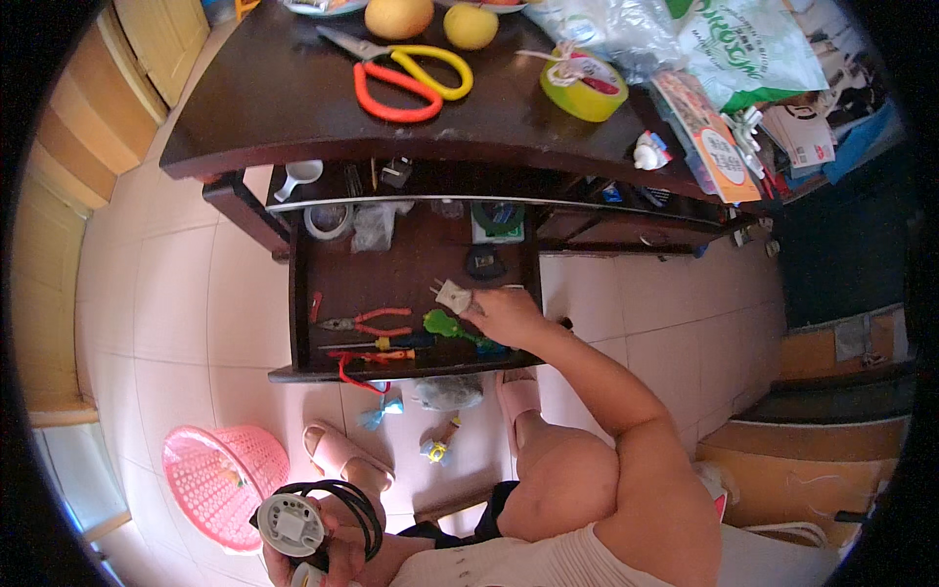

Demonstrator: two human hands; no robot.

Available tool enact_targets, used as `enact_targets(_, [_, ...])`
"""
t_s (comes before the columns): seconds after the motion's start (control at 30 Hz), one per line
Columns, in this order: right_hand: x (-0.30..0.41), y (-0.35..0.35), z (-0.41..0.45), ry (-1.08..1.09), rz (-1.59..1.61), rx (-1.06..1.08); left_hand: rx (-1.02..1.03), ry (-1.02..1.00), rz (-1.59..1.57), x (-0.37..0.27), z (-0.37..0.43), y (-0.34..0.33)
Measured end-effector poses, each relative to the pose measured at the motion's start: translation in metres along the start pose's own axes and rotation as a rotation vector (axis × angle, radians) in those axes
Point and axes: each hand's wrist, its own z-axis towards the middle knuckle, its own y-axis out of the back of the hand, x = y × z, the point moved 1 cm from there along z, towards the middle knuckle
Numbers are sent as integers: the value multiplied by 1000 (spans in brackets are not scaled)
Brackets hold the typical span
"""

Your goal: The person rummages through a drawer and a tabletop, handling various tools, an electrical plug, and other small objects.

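Note:
My right hand (506, 315) holds a whitish two-pin plug (453, 296) above the open drawer (374, 279), its pins towards the back left. At the lower left, my left hand (345, 550) grips a round white plastic housing (292, 525) with small holes, beside a coiled black cable (363, 506). A second white part, partly hidden, shows below the housing. In the drawer front lie red-handled pliers (381, 321), a screwdriver (389, 343) and a green plastic item (441, 323) just under the plug. A dark oval item (485, 262) rests behind it.
Red-and-yellow-handled scissors (411, 81), yellow tape (587, 88) and round yellowish fruit (400, 16) are on the dark tabletop (257, 110). Below the drawer, small items lie on the tiled floor near my slippers. A pink basket (220, 484) stands at the left.

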Motion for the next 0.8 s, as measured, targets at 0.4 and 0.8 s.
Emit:
enact_targets(0.4, [2,295,42,-337,-295,-573,-80,0,810,22,-6,-25])
enact_targets(0.8, [55,232,12,-180,-549,-677,-109,168,865,-11,-18,-36])
